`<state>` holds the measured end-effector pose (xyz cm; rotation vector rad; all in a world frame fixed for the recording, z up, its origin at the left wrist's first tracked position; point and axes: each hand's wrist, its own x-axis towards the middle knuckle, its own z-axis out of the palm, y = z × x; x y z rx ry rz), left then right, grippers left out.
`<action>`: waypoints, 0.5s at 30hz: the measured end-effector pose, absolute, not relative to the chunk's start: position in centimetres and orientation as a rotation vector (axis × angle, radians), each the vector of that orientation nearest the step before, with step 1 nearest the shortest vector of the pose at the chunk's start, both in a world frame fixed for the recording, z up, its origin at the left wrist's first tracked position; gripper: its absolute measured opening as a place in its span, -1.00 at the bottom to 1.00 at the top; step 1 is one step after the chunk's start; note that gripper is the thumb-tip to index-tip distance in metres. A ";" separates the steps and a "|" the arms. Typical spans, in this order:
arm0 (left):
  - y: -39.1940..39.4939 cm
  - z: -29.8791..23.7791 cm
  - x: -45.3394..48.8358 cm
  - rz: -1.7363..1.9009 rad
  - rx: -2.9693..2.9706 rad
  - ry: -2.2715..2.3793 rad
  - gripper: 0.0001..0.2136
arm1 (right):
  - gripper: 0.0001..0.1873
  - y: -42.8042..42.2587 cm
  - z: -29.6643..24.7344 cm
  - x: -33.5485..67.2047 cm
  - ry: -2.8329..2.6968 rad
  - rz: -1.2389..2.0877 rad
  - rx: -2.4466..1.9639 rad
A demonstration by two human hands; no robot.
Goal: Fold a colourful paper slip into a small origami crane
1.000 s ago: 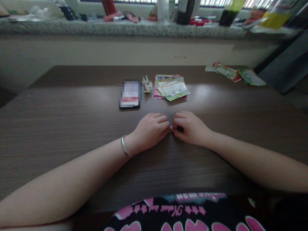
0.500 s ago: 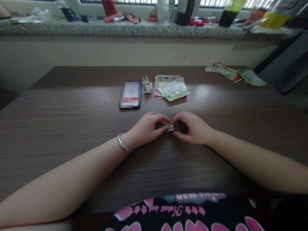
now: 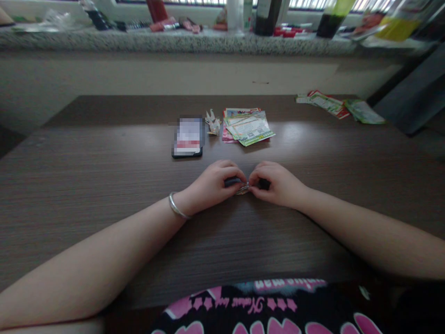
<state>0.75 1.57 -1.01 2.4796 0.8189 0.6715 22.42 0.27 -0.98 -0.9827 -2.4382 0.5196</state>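
Observation:
My left hand point(image 3: 213, 185) and my right hand point(image 3: 278, 183) meet at the middle of a dark wooden table point(image 3: 104, 176). Both pinch a small folded piece of printed paper point(image 3: 243, 189) between their fingertips, low against the tabletop. Most of the paper is hidden by the fingers. A silver bracelet point(image 3: 175, 208) sits on my left wrist. Beyond the hands lie a phone point(image 3: 188, 136), a small folded paper figure point(image 3: 213, 123) and a stack of printed paper slips point(image 3: 247, 126).
More printed slips point(image 3: 325, 103) and a green one point(image 3: 363, 112) lie at the far right of the table. A stone ledge point(image 3: 181, 41) behind holds bottles and clutter. A dark panel point(image 3: 406, 97) leans at the right.
My fingers have worked the small paper: the hands parted slightly, showing it between them, then closed in on it again. The arms stay put.

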 end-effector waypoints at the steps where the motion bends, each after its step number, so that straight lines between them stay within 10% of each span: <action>1: 1.6 -1.1 0.8 0.688 2.488 0.803 -0.90 | -0.98 0.3 -1.0 22.4 -2.434 0.523 -0.995; 15: 1.9 -1.4 0.6 0.648 2.652 0.682 -0.87 | -0.95 0.7 -1.1 22.4 -2.501 0.379 -0.991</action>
